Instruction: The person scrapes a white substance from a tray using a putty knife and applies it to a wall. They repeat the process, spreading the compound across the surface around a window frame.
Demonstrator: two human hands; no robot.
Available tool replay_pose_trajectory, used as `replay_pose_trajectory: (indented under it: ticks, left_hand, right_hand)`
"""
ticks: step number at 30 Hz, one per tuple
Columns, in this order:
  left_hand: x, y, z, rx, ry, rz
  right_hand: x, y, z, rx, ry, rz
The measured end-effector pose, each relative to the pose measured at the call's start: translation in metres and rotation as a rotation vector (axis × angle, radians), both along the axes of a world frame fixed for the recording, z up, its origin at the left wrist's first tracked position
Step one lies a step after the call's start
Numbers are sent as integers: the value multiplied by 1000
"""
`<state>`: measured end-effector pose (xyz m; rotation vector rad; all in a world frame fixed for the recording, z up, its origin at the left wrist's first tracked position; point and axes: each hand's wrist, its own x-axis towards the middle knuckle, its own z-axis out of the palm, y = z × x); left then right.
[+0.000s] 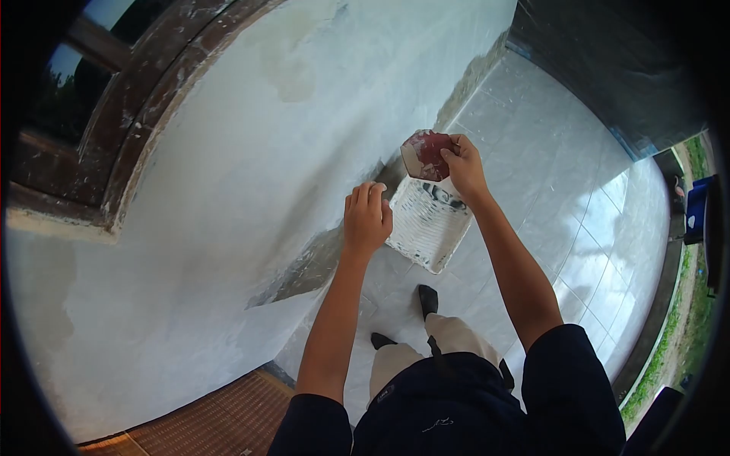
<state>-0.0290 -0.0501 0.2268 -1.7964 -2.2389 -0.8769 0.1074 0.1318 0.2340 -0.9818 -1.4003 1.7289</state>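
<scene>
My right hand (pixel 465 166) grips a flat, angular reddish-brown piece (pixel 430 156) smeared with pale plaster or paint, thumb on its face. Its kind does not show clearly. Below it on the floor is a white ribbed paint tray (pixel 427 228) with dark and grey smudges near its far end. My left hand (pixel 367 216) is beside the tray's left edge, close to the lower wall, back of the hand up. Its fingers are curled together, and what they hold, if anything, is hidden.
A whitish patched wall (pixel 228 152) runs along the left, with bare grey cement (pixel 304 266) low down. A dark wooden window frame (pixel 114 144) is at upper left. Grey floor tiles (pixel 532 167) lie right, dark sheeting (pixel 608 68) beyond. A woven brown mat (pixel 213 418) is at lower left.
</scene>
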Motion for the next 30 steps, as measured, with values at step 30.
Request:
replay_pose_trajectory:
  ticks: [30]
  left_hand:
    - [23,33,-209,-315,-323,-131]
  right_hand:
    - [75,20,-210,116,-651,-305]
